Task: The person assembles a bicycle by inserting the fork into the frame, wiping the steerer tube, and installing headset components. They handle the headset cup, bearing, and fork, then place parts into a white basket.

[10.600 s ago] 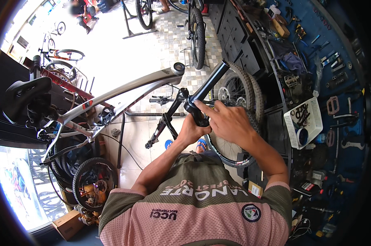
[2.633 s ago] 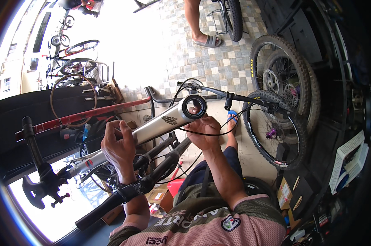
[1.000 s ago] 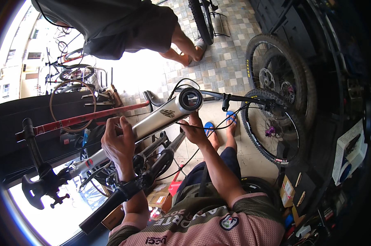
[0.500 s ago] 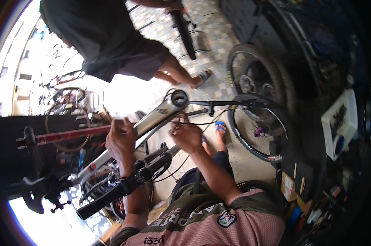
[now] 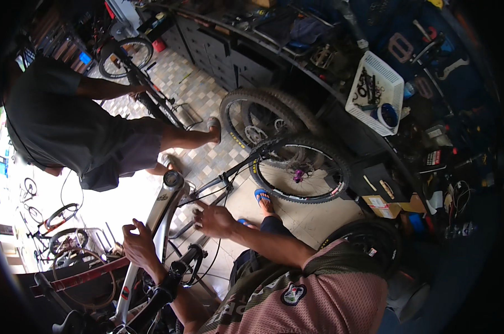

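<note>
A silver bicycle frame (image 5: 158, 214) slants upward in front of me, with the open end of its head tube (image 5: 173, 179) at the top. Beside the upper tube, on its left, is my left hand (image 5: 140, 246); its thumb and fingers are bent together in a pinch, and anything between them is too small to make out. My right hand (image 5: 214, 220) is right of the frame, near thin black cables (image 5: 210, 195). Its fingers are loosely bent and apart, with nothing visible in them. A black handlebar (image 5: 232, 173) hangs beside the head tube.
A red bar (image 5: 85, 275) lies behind the frame at left. Several wheels (image 5: 341, 172) lean against dark cabinets (image 5: 207, 50). A white basket (image 5: 394, 83) of parts sits on the cluttered bench. A co-worker (image 5: 79, 122) stands at far left near another bicycle (image 5: 146, 92).
My view has swung right, so the bench and basket show more fully, and the frame sits lower and further left. Both hands remain beside the frame. The co-worker's reach toward the other bicycle shows more fully.
</note>
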{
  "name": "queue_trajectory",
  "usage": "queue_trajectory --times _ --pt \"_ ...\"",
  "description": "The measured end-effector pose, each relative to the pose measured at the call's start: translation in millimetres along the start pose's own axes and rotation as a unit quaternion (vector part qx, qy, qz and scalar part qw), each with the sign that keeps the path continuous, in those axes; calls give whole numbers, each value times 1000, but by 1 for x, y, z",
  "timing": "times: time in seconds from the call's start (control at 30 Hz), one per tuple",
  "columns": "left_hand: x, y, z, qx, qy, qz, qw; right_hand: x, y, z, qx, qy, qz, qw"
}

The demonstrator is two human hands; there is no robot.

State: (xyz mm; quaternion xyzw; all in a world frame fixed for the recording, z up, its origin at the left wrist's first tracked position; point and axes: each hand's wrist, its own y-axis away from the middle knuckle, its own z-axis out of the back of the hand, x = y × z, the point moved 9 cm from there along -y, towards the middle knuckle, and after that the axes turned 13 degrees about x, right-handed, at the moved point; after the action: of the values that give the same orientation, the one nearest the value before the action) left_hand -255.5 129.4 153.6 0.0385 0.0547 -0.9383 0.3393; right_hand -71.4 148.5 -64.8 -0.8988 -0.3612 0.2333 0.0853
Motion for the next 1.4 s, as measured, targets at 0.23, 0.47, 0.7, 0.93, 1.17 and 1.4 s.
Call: queue_trajectory --times 0.23,0.47,0.7,0.93,1.17,1.4 --pt "3 0 -2 -2 -11 13 1000 87 73 -93 -99 215 -80 968" --pt "3 2 -1 -15 8 30 999 410 96 -332 -312 691 292 583" --pt "-1 -7 -3 -18 9 43 999 616 141 -427 -475 770 399 148" --pt "12 -2 -2 -23 1 76 997 639 119 -398 -580 727 310 -198" --pt "7 -6 -6 10 12 99 995 647 129 -426 -529 744 340 -224" --pt "12 -7 -7 -17 16 71 997 655 128 -433 -554 753 320 -154"
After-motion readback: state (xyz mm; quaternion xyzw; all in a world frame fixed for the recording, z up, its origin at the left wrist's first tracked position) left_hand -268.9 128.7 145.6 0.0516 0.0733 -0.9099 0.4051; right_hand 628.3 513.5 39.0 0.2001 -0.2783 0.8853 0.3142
